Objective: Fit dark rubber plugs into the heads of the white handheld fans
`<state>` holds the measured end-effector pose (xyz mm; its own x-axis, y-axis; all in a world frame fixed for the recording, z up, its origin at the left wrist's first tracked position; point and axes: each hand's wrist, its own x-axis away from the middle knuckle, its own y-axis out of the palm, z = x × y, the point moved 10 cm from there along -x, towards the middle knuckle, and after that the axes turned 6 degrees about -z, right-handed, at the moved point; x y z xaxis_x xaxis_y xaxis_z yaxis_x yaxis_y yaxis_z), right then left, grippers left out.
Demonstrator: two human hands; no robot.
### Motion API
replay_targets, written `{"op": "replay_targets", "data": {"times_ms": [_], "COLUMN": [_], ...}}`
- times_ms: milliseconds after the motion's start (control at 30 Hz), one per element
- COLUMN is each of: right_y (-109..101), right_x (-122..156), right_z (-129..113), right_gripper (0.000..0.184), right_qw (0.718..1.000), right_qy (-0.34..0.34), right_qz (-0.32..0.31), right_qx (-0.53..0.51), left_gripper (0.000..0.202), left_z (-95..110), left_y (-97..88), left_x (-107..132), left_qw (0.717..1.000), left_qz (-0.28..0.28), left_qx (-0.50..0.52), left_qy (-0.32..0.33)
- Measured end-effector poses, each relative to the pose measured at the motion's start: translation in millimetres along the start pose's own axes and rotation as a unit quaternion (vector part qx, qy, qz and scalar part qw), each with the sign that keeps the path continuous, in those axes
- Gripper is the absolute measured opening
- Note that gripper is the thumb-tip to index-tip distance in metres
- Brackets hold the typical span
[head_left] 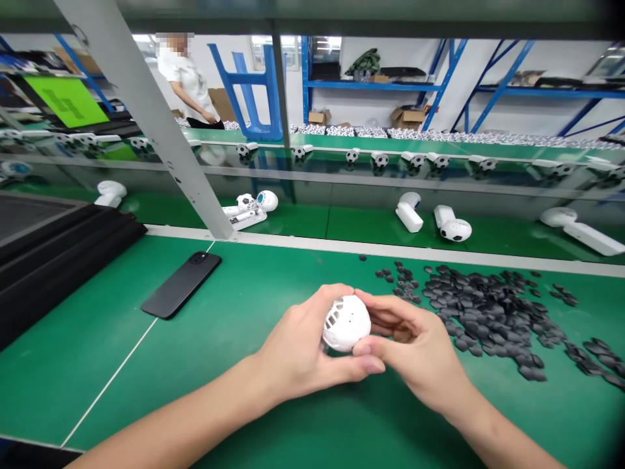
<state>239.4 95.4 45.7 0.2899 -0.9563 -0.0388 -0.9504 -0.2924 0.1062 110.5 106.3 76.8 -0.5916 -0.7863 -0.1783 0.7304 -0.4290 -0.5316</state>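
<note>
– Where is the white ball shell (355, 329), and how is the grip?
– It is above the bench (146, 384), between the left hand (299, 345) and the right hand (420, 345); both have fingers curled closely around it.
– How will it handle?
– Probably light, stiff, slightly slippery; better hold the smooth part, because its slotted side may be fragile.
– What can disturb?
– Loose black pieces (483, 307), near the right hand; the phone (180, 288) lies well apart, at left.

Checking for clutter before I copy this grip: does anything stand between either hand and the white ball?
Nothing visible: the left hand and right hand both hold the white ball directly. The loose black pieces lie off to the right, the black phone to the left.
</note>
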Motion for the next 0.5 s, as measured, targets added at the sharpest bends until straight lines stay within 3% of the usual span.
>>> {"op": "replay_targets", "data": {"times_ms": [67,200,267,367,433,500], "right_y": [-1.8,-29.5,-49.4,-58.7,-55.6,-51.0], "right_x": [0.1,-8.4,-14.0,-21.3,-23.8,-25.5], "right_z": [-3.6,-16.6,-21.2,-13.5,-0.7,10.7], "right_gripper": [0.049,0.019,0.024,0.022,0.02,0.021], "right_qw": [1.0,0.982,0.949,0.872,0.826,0.803], "right_qy": [-0.001,-0.01,-0.023,-0.042,-0.045,-0.041], "right_qz": [-0.004,0.023,0.042,-0.003,-0.049,-0.077], "right_qx": [0.023,0.187,0.312,0.488,0.559,0.59], "left_gripper": [0.07,0.068,0.059,0.051,0.065,0.083], "left_z": [0.6,-13.8,-20.6,-21.4,-20.4,-16.9], "left_y": [-2.9,-7.1,-15.4,-34.6,-42.2,-40.6], "left_x": [1.7,2.7,4.0,7.5,8.7,5.5], "left_qw": [1.0,0.999,0.997,0.993,0.989,0.994], "left_qz": [0.009,-0.012,0.005,0.079,0.106,0.088], "left_qx": [0.011,0.024,0.034,0.08,0.101,0.065], "left_qy": [0.012,-0.048,-0.069,-0.037,-0.005,0.022]}}
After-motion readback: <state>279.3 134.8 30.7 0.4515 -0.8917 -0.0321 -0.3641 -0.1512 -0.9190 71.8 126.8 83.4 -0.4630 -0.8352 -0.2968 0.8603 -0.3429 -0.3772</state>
